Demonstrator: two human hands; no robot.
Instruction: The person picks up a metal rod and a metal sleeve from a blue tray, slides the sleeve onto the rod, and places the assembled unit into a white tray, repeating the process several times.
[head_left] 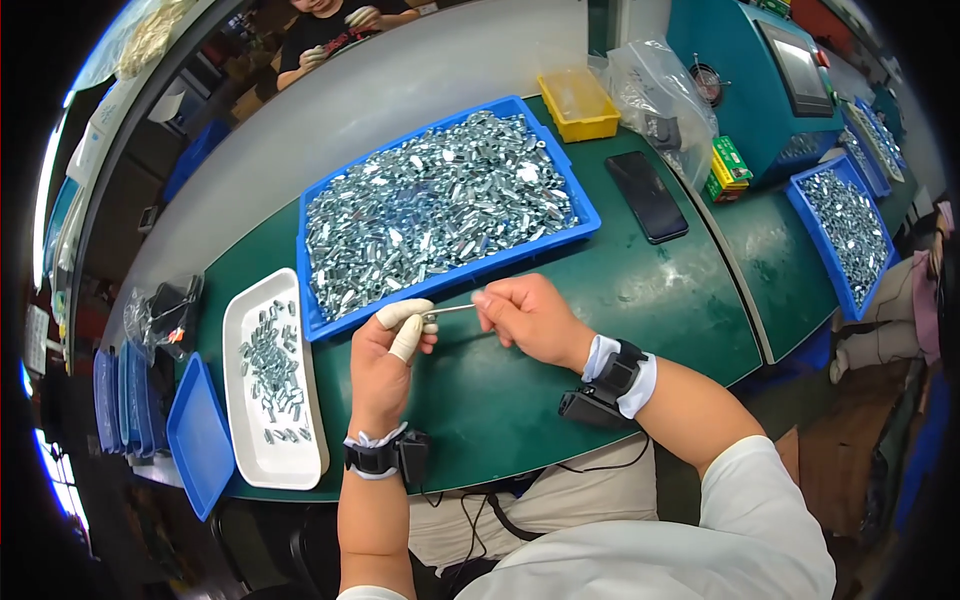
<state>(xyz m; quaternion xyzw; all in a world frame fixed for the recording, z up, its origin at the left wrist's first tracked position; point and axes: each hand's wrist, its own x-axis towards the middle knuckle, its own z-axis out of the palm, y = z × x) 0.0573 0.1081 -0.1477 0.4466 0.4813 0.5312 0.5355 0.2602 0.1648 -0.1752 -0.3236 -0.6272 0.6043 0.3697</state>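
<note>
My left hand (380,375), with pale finger covers on thumb and forefinger, pinches a small silvery metal part (430,318). Between the thumb and fingers of my right hand (535,320) is a thin metal rod (457,309); its far end meets the part in the left hand. Whether the rod's tip is inside the part or only against it I cannot tell. Just beyond both hands lies a large blue tray (592,226) heaped with small shiny metal parts. A white tray (290,468) with a looser scatter of similar parts sits left of my left hand.
A flat blue tray (200,440) leans at the table's left edge. Beyond my right hand are a black phone (647,197), a yellow bin (585,128), a clear plastic bag (655,90) and a teal machine (745,90). Another blue tray of parts (885,262) stands far right. A person sits opposite.
</note>
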